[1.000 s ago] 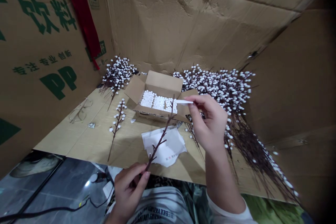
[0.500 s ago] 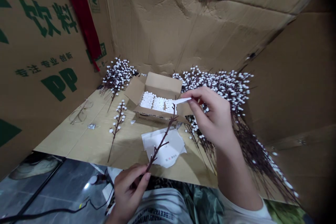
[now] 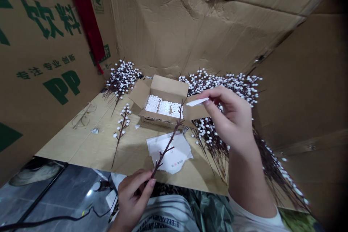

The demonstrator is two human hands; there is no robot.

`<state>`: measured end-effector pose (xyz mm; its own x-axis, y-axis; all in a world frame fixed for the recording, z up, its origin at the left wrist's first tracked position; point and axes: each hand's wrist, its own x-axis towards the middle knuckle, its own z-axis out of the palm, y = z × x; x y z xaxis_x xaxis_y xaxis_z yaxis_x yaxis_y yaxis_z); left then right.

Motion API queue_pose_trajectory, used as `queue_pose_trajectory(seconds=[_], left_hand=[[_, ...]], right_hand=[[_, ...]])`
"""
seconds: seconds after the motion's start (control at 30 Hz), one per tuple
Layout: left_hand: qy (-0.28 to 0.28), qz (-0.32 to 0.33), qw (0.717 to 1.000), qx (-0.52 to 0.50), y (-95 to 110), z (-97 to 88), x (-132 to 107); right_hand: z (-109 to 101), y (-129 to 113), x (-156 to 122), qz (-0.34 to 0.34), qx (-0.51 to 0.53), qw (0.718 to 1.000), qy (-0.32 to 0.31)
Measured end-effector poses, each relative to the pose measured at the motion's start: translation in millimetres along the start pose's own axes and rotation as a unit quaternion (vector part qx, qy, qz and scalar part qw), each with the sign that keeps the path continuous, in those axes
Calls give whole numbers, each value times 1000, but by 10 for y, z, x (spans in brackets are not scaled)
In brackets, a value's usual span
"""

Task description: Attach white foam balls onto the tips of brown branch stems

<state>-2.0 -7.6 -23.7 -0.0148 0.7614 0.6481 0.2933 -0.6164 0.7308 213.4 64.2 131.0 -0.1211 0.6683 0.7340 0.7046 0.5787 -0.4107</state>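
As the right hand (image 3: 231, 119) pinches a strip (image 3: 197, 102), the flap (image 3: 195, 111) seems near.

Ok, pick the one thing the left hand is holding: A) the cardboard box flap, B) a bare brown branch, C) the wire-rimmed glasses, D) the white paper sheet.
B. The left hand pinches the lower end of the bare brown branch, while the white strip is in the right hand.
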Motion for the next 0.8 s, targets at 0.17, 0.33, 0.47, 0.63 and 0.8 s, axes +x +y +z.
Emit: queue_pose_trajectory(seconds=[0.17, 0.33, 0.47, 0.63, 0.8], left_hand=[[2, 6, 1000, -5, -6, 1, -8], [-10, 5, 1000, -10, -28, -13, -47], [-12, 1, 1000, -3, -33, -20, -46], [-7, -6, 1000, 2, -27, -17, -33], [-8, -7, 1000, -4, -40, -15, -46]], right_hand=[[31, -21, 30, -24, -49, 998, -13], [61, -50, 69, -31, -60, 996, -65], [10, -52, 97, -33, -50, 995, -83], [-51, -49, 100, -25, -46, 997, -53], [-27, -104, 46, -30, -29, 997, -64]])
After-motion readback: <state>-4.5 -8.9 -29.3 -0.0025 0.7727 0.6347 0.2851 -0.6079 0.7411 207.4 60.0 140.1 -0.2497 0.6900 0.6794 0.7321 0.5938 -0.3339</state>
